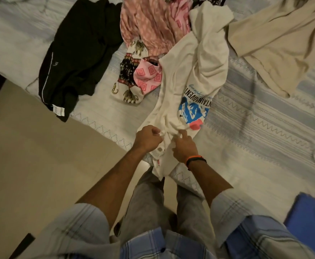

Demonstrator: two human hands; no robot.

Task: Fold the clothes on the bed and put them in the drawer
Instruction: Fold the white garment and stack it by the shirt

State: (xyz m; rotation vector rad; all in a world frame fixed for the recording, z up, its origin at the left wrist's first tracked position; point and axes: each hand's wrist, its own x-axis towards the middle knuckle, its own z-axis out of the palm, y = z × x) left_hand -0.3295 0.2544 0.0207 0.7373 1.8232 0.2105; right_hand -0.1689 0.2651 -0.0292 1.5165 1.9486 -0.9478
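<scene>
A cream T-shirt (186,71) with a blue, pink and black print lies crumpled across the bed's near edge, its lower end hanging over the side. My left hand (147,138) pinches the shirt's fabric near that end. My right hand (184,147) grips the same shirt just beside it, fingers curled into the cloth. Behind the shirt lie a pink patterned garment (151,23) and an elephant-print cloth (130,71). A black garment (78,51) hangs over the bed's left edge. A beige garment (280,42) is spread at the far right.
The bed (265,128) has a pale striped cover with zigzag stitching. A folded blue cloth (310,219) lies at the near right. The beige floor (31,165) is at the left. No drawer is in view.
</scene>
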